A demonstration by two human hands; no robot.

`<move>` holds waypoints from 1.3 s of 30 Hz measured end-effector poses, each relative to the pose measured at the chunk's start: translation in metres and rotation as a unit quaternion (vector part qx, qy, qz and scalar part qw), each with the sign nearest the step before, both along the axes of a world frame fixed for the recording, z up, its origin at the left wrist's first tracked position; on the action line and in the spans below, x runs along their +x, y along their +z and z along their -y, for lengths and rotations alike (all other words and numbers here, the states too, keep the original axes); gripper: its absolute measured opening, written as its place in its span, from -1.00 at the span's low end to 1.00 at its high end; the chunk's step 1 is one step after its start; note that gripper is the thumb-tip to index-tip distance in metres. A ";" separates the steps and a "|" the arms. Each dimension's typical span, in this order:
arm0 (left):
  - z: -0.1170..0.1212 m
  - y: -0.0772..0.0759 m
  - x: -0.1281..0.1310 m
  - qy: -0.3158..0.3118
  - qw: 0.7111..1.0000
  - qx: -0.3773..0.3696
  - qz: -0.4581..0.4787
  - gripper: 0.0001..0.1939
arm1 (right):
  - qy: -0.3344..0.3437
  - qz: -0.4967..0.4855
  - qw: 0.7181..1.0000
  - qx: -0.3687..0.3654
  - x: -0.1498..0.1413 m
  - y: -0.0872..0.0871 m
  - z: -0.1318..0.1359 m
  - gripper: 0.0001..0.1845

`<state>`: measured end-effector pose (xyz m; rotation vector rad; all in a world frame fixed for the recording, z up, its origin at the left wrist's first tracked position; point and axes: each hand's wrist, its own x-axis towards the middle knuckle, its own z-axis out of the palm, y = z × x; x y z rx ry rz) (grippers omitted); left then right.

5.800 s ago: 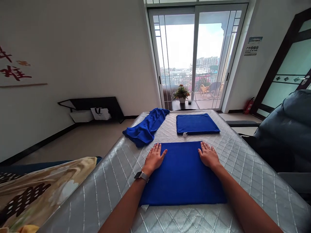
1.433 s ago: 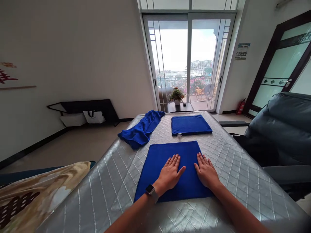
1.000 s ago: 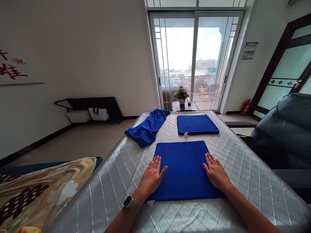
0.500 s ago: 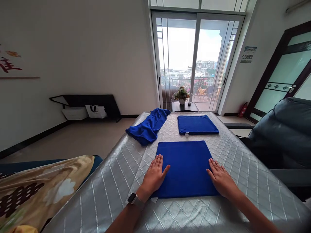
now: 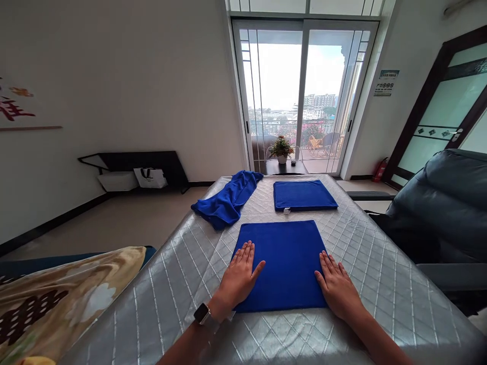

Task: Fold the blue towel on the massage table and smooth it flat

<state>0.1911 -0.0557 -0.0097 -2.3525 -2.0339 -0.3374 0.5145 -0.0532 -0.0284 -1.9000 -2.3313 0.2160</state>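
Note:
A folded royal-blue towel [image 5: 283, 266] lies flat on a silver quilted surface [image 5: 380, 299] in front of me. My left hand [image 5: 239, 276] rests palm down on the towel's left edge, fingers spread, holding nothing. My right hand [image 5: 337, 286] lies the same way along the right edge. A second folded blue towel [image 5: 304, 195] sits farther along the surface, with a small white tag [image 5: 286, 211] at its near edge. To its left is a crumpled blue towel [image 5: 226, 200], out of reach of both hands. A wristwatch [image 5: 202, 314] circles my left wrist.
A patterned beige blanket [image 5: 57, 299] lies at lower left and a dark leather recliner [image 5: 437, 213] stands at right. Beyond the far edge are a small table with a potted plant [image 5: 281, 149] and a glass balcony door [image 5: 300, 96].
Since the earliest frame, both hands have moved from the towel's far corners to its side edges near the front. In the last half second, my right hand has shifted slightly inward.

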 end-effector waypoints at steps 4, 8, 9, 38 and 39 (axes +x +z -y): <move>0.004 0.010 0.066 -0.129 0.991 -0.016 0.014 -0.23 | 0.004 -0.005 1.000 -0.003 0.001 0.001 0.000 -0.26; -0.007 0.002 0.138 -0.217 0.975 -0.006 0.047 -0.27 | 0.018 0.014 1.000 -0.001 0.002 0.002 0.000 -0.29; -0.010 0.000 0.150 -0.221 0.974 -0.005 0.053 -0.26 | 0.019 0.015 1.000 -0.002 0.002 0.002 0.000 -0.30; 0.053 -0.020 -0.022 -0.023 1.000 0.007 0.002 -0.25 | 0.002 -0.013 0.999 0.032 0.004 0.002 0.004 -0.28; 0.053 -0.020 -0.022 -0.021 1.000 0.004 0.003 -0.25 | 0.011 -0.023 0.999 0.047 0.006 0.005 0.007 -0.29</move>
